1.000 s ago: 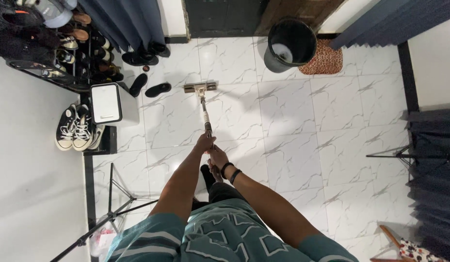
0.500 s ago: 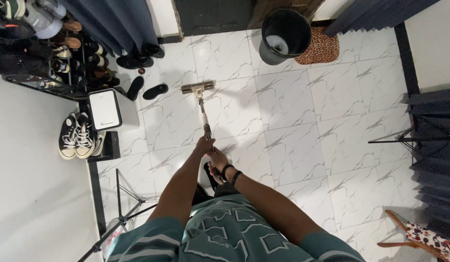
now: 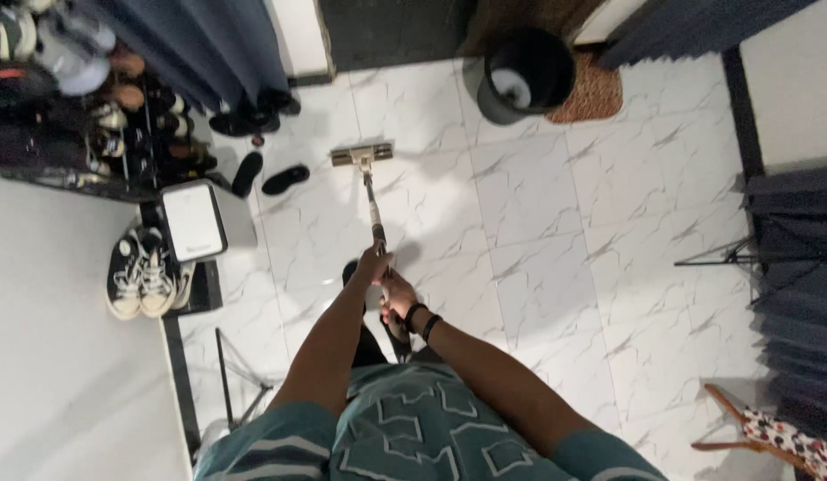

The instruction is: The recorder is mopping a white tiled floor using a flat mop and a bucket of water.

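I hold a flat mop by its long handle [image 3: 372, 207]. My left hand [image 3: 372, 264] grips the handle higher up the shaft, and my right hand [image 3: 397, 294], with dark bands on the wrist, grips it just below, nearer my body. The flat mop head [image 3: 363, 155] lies on the white marbled tile floor [image 3: 538, 223], ahead of me toward the far wall. A dark-socked foot [image 3: 349, 270] shows just left of my left hand.
A black bucket [image 3: 526, 76] stands at the back by a leopard-print mat [image 3: 596, 89]. A shoe rack [image 3: 102, 116], loose black shoes [image 3: 284, 179], a white box [image 3: 193, 221] and sneakers [image 3: 142, 272] line the left. Stand legs [image 3: 240, 383] sit near left; dark curtains [image 3: 792, 267] hang right.
The mop head has slid a little farther away across the tiles toward the far wall. My foot has stepped forward beside my left hand, and the view has shifted slightly.
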